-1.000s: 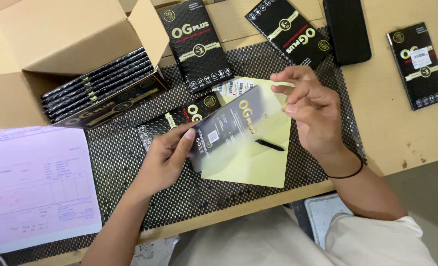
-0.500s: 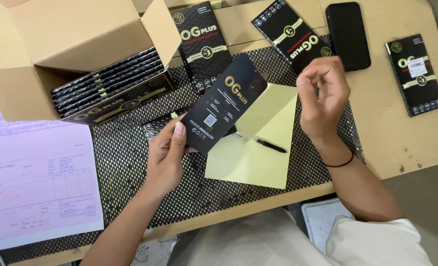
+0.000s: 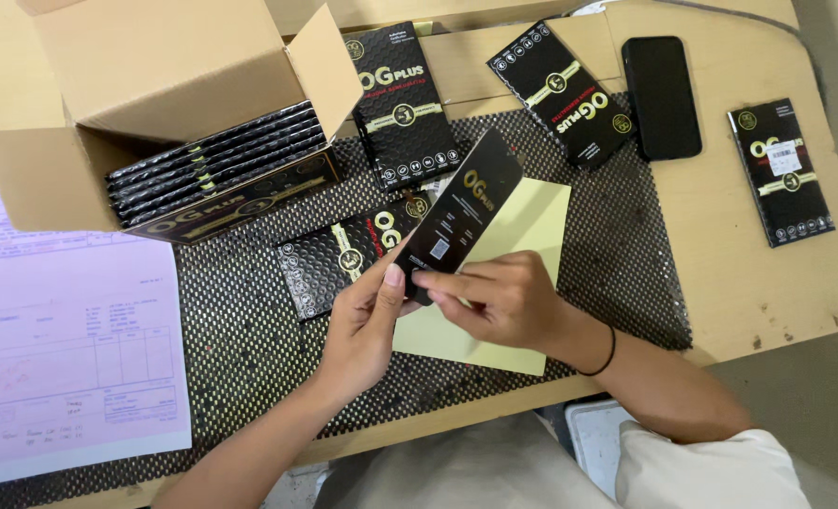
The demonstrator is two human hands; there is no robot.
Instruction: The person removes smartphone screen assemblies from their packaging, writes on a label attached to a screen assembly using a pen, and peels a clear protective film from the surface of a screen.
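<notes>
My left hand (image 3: 367,325) and my right hand (image 3: 496,300) both pinch the lower end of a slim black packet (image 3: 464,209) with gold lettering, held tilted above a pale yellow sheet (image 3: 522,231). The packet's upper end points to the far right. Just left of it lies a flat black box (image 3: 343,254) on the dotted black mat (image 3: 230,339). The hands meet at the packet's near corner, fingers closed on it.
An open cardboard carton (image 3: 169,90) with several black boxes stacked inside stands far left. Two more black boxes (image 3: 400,104) (image 3: 562,90) lie at the back, another (image 3: 781,170) at right beside a dark phone (image 3: 661,94). A pink printed form (image 3: 65,330) lies at left.
My right hand came down from the right and closed on the packet's lower end beside my left hand. The packet now stands steeper over the yellow sheet.
</notes>
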